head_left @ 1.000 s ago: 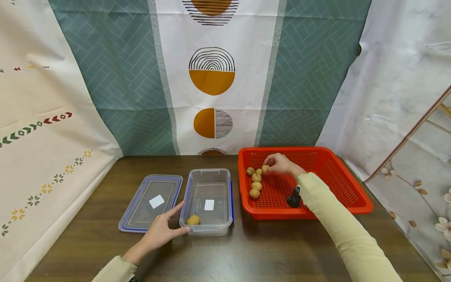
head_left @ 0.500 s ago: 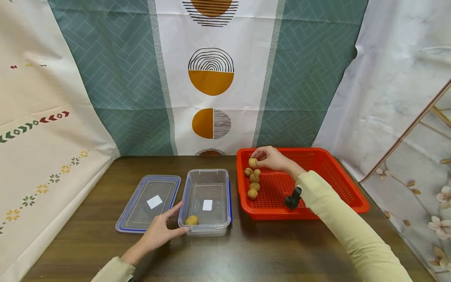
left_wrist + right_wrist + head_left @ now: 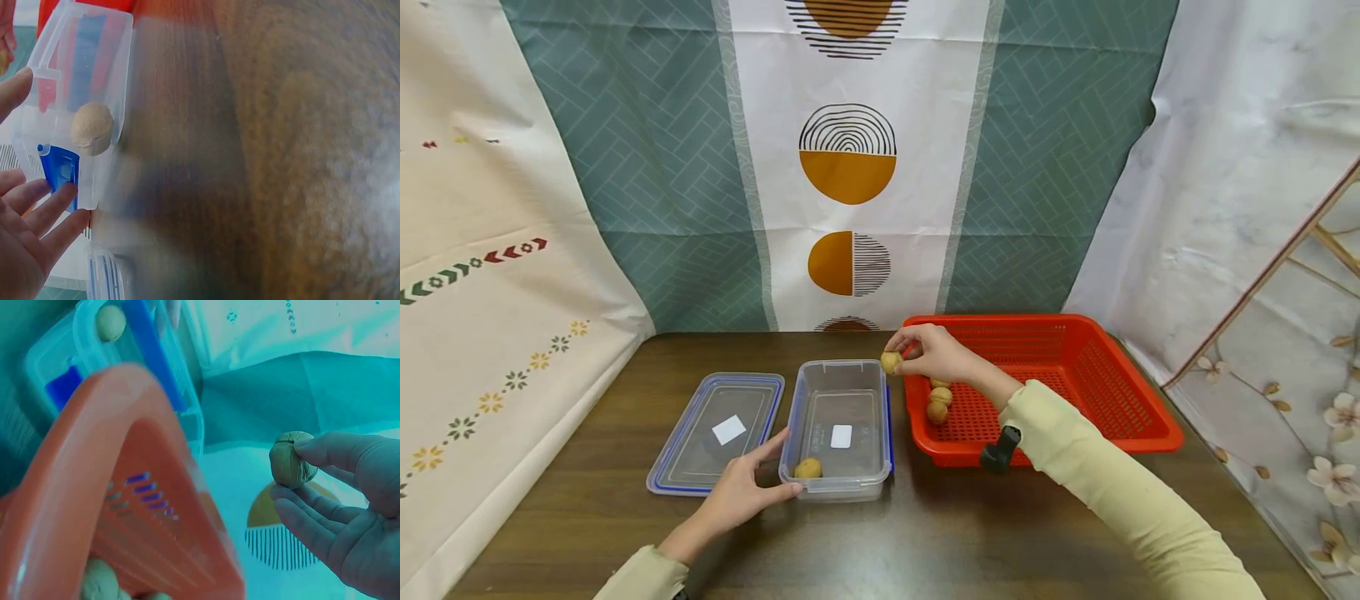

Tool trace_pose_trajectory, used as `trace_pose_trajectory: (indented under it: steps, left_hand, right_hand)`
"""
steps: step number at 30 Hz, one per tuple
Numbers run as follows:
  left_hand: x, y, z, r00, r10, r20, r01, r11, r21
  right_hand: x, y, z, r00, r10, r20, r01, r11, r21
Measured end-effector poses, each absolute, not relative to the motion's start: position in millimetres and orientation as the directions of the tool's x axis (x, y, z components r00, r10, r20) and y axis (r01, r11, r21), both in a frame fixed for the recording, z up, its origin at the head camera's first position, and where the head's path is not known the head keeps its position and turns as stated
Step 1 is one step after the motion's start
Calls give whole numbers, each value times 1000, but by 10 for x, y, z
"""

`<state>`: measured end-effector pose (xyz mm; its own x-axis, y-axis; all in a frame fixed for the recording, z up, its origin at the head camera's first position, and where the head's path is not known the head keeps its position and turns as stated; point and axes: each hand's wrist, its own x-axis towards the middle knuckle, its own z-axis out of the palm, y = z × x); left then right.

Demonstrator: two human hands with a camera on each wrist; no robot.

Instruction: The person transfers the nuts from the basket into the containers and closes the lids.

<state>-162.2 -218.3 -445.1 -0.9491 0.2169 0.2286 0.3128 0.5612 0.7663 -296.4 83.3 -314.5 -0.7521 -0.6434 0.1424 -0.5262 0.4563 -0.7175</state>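
Note:
My right hand (image 3: 936,354) pinches a walnut (image 3: 292,459) between thumb and fingertips. In the head view it hangs at the back right corner of a clear plastic container (image 3: 868,400), beside the basket's left rim. One walnut (image 3: 808,468) lies inside the container at its front left corner. My left hand (image 3: 741,496) rests against that same corner, thumb at the front rim and fairly straight fingers along the left side. In the left wrist view those fingers touch near a blue latch (image 3: 61,167). More walnuts (image 3: 938,402) lie in the red basket (image 3: 1078,379), partly hidden by my right hand.
A clear lid with a blue seal (image 3: 700,450) lies flat on the wooden table (image 3: 925,533), left of the container. Patterned cloths hang behind and at both sides. The basket's raised rim stands close to the container's right side.
My right hand has lifted a walnut out of the basket's back left and carried it left, over the rim to the container's edge. The left hand has kept its place at the container.

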Motion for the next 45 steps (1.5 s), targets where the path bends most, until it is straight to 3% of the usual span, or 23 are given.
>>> trace_pose_trajectory:
  steps: [15,26,45]
  left_hand:
    - [-1606,-2173,-4466,-957,195,213,288,584,759]
    - [-1614,-2195,-4440,-957,196,215,289,562,775]
    - [-1638,-2174,-4446,-961,188,202,275,596,754]
  right_hand:
    - [-2766,542,-3451,-721,-683,117,-510,409,-757]
    - [-2555,186,-3601,-659,-744,109,-546,373,-750]
    - [-2425,-221,-4053,-748,-652,127,-475,392,-788]
